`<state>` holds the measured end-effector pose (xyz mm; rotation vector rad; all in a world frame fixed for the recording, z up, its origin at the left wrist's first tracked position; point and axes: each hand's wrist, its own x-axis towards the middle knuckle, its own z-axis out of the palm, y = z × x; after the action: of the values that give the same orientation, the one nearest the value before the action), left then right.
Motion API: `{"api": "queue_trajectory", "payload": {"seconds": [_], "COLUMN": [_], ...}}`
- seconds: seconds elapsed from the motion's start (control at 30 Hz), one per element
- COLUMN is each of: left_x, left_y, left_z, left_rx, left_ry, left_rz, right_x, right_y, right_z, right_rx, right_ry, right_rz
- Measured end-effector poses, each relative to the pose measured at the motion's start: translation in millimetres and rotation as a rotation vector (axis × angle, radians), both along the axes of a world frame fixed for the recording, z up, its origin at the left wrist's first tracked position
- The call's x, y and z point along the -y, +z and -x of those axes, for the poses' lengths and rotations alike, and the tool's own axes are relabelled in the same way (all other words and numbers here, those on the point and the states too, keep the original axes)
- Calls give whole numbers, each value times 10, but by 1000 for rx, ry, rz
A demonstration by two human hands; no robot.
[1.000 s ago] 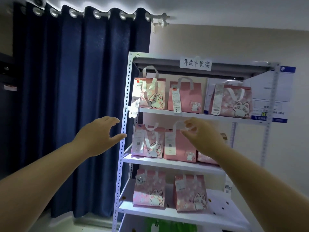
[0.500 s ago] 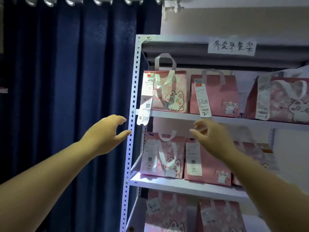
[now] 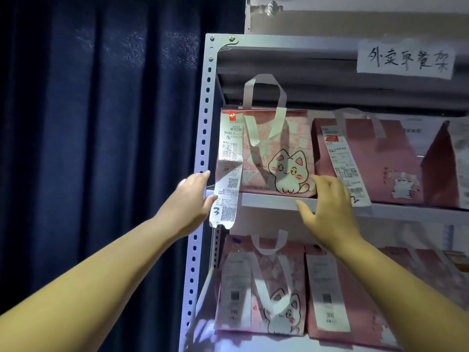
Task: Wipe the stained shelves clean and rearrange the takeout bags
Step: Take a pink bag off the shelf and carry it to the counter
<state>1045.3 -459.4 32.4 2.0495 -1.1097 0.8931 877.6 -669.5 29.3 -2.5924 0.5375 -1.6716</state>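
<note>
A pink cat-print takeout bag (image 3: pixel 276 153) stands at the left end of the upper shelf (image 3: pixel 269 200), with a long receipt (image 3: pixel 227 179) marked 3 hanging down its left side. My left hand (image 3: pixel 190 199) is open at the bag's lower left, fingertips by the receipt and the white shelf post (image 3: pixel 203 153). My right hand (image 3: pixel 327 204) is open at the bag's lower right corner, fingers spread in front of the shelf edge. Neither hand grips the bag. A plain pink bag (image 3: pixel 368 158) with a receipt marked 2 stands to the right.
A third bag (image 3: pixel 449 163) sits at the right edge of the upper shelf. On the shelf below stand a cat-print bag (image 3: pixel 264 288) and a plain pink one (image 3: pixel 330 295). A dark blue curtain (image 3: pixel 101 148) hangs left. A handwritten paper label (image 3: pixel 406 59) is stuck on the top rail.
I have come closer to the shelf and both hands have risen from the middle shelf level to either side of the top-left bag.
</note>
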Motion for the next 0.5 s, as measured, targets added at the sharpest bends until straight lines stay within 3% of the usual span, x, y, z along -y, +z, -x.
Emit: {"api": "queue_trajectory", "payload": {"seconds": [0.2,0.5], "left_x": [365,548], "left_y": [36,-19], "left_z": [-277,-433], "left_rx": [-41,-20], "left_ry": [8,-15], "left_rz": [71,151], "right_x": [371,666], "right_y": [117,148], "right_z": [-374,-605], "right_rx": [29,97], "right_ry": [-33,114], "right_rz": [-75,-141]}}
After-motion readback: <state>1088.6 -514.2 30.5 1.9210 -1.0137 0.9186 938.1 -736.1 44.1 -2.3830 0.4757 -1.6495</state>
